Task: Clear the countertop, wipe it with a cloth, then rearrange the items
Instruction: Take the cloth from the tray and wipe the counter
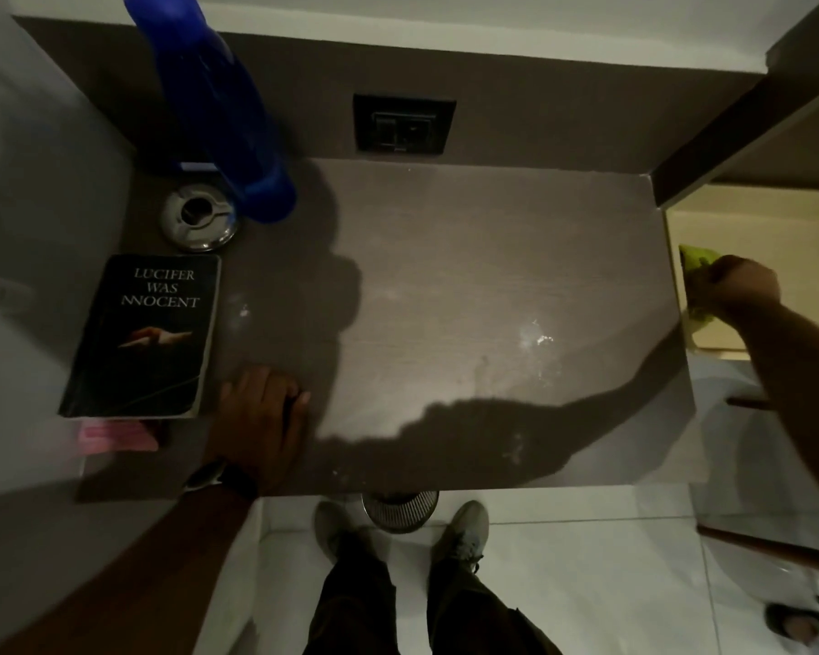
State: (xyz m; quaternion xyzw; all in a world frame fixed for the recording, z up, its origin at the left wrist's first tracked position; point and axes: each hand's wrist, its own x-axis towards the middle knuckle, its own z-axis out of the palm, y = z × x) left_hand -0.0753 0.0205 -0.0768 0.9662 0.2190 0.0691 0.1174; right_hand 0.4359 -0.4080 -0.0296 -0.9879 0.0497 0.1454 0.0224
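Nearest the camera, two legs in dark trousers and grey shoes (464,529) stand on pale floor tiles, with a ribbed metal bin (399,509) partly hidden under the near edge of the countertop (469,257).

Right hand (741,288): closed in a fist around a green cloth (696,262), held off the right end of the countertop, over a pale recessed shelf (748,229). Cloth bunches out above and below the fist; most of it is covered by the hand. It does not touch the countertop.

Left hand (263,413): flat, palm down, fingers extended and together, resting on the near left of the countertop. It holds nothing. A dark wristwatch (228,477) sits at the wrist.

Just left of that hand lies a black paperback book (145,338), cover up, white title lettering. A pink item (114,439) shows beneath its near edge, mostly hidden and not identifiable. Beyond the book stands a round metal ashtray (198,222), and beside it a tall blue bottle (214,101), blurred, its top cut off by the frame.

Countertop surface: brown, matt, wood-grained, with whitish smears near the centre right. A dark wall socket (404,124) is set in the back panel. Lighting is dim and heavy shadows cross the surface.
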